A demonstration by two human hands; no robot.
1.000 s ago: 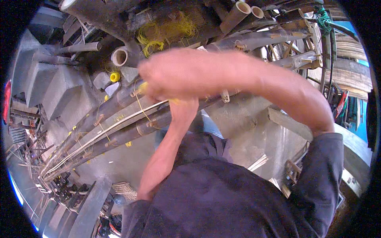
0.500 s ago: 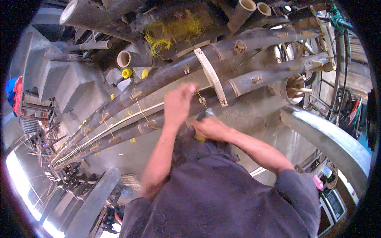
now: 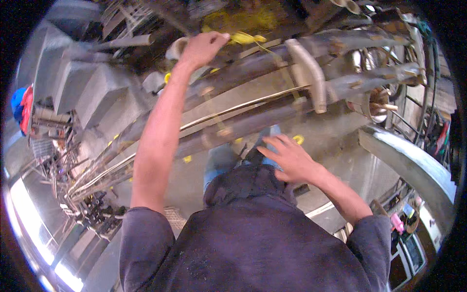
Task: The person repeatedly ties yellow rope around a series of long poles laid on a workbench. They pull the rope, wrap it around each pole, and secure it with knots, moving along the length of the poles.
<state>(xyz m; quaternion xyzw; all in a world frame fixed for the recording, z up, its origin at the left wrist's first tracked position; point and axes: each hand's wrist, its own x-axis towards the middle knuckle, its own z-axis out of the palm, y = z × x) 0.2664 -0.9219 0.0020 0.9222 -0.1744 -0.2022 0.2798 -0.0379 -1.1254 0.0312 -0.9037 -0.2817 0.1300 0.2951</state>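
Observation:
My left hand point(image 3: 206, 48) is stretched out past the far dark bamboo pole point(image 3: 253, 63), its fingers closed on a bunch of yellow string point(image 3: 247, 38). From the bunch a strand runs down toward that pole. Nearer to me, my right hand point(image 3: 292, 155) is held with its fingers apart and nothing in it, beside the near bamboo pole point(image 3: 258, 117). A pale curved crosspiece point(image 3: 309, 75) bridges the two poles on the right. Thin pale strips point(image 3: 233, 111) run lengthwise between the poles. Motion blurs the poles and their wooden pegs.
Grey stepped blocks point(image 3: 90, 85) stand at the left. A tangle of yellow string point(image 3: 262, 20) lies beyond the poles. To the right are a wide bamboo tube point(image 3: 362, 108) holding sticks and a curved grey ledge point(image 3: 408, 163). Small yellow rolls point(image 3: 298, 139) hang around the poles.
My left hand has swung from between the poles to the far left side, above the far pole. My right hand has moved slightly right and its fingers have spread. The view has shifted.

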